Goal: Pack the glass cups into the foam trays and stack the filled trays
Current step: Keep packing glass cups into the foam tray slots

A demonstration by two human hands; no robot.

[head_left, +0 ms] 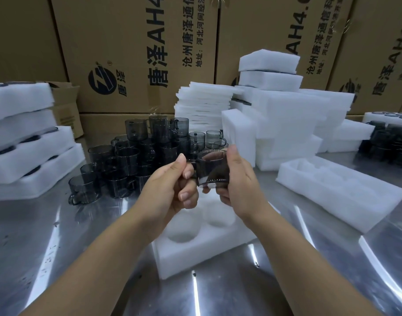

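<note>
A smoky grey glass cup (212, 169) hangs in the air between both hands, above a white foam tray (218, 245) whose round pockets hold nothing. My left hand (170, 185) pinches the cup's handle on its left side. My right hand (238, 181) grips the cup's body from the right, thumb at the rim. Behind them a pile of several grey glass cups (136, 156) is stacked on the steel table. Filled foam trays (24, 142) are stacked at the left.
A second foam tray (341, 190) with nothing in it lies to the right. Stacks of foam blocks and sheets (275, 124) stand behind, more cups (389, 142) at the far right. Cardboard cartons (136, 53) wall the back of the shiny steel table (70, 236).
</note>
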